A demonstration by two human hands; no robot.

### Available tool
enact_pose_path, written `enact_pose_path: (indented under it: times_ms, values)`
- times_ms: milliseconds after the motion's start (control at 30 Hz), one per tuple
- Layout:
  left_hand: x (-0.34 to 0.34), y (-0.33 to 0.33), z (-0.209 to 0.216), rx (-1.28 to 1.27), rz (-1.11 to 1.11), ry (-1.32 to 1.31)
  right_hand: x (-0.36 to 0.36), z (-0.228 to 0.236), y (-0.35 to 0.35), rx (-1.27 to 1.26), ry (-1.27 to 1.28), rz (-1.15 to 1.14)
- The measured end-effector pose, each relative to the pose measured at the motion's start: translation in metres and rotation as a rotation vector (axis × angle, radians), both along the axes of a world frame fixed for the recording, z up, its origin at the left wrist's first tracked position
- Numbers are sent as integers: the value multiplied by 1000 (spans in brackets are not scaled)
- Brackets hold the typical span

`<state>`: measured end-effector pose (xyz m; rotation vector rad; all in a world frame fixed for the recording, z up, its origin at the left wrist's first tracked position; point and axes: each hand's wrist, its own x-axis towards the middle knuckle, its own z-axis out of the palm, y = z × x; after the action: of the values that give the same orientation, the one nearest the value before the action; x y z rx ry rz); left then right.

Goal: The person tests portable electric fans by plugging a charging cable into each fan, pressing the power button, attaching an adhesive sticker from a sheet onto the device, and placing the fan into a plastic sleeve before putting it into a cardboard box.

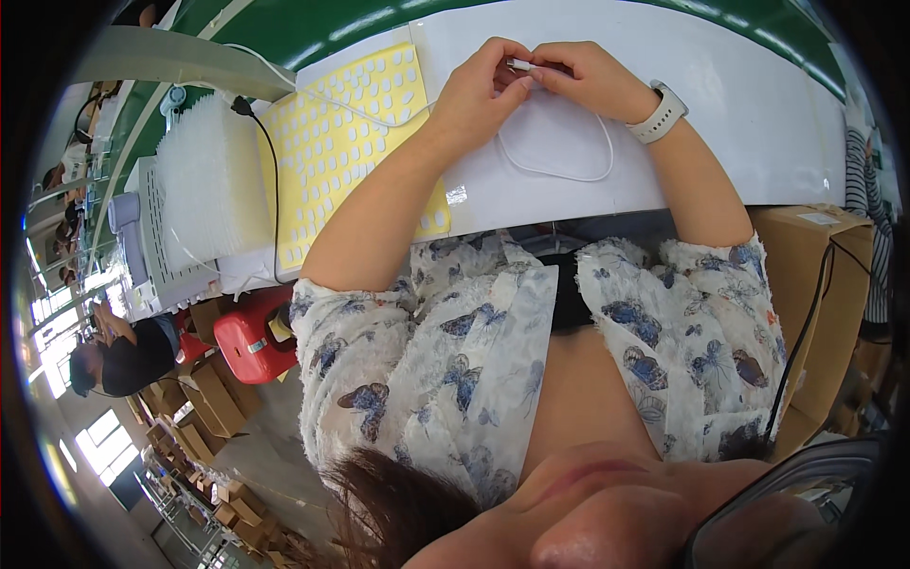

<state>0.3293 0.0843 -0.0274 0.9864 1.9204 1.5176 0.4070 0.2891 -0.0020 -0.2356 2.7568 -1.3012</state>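
Note:
Between my two hands, above the white tabletop, is a white cable with a small plug at its end. My left hand is closed, its thumb and fingertips pinched at the plug. My right hand is closed too, fingertips pressed together on the cable just beside the plug. From there the white cable hangs in a loop onto the table. Another stretch of white cord runs left from behind my left wrist across the yellow sheet. Whether the two stretches join is hidden.
The yellow sheet carries rows of small white pieces. Left of it stand a stack of translucent plastic trays, a black cable and a grey metal device. A red stool is below left; a cardboard box stands right.

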Motion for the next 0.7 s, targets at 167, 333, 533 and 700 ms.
enact_pose_path:
  times_ms: [167,333,533,700]
  values:
    - [-2,0,3,-3,-7,21,-2,3,1,-3,6,17]
    - [-2,-1,5,-7,-8,23,-1,1,0,-22,8,15]
    - [0,-1,7,-9,-10,30,-1,-2,-2,-82,0,10]
    - [-1,-2,8,-7,-16,51,-3,3,-3,-89,-82,0]
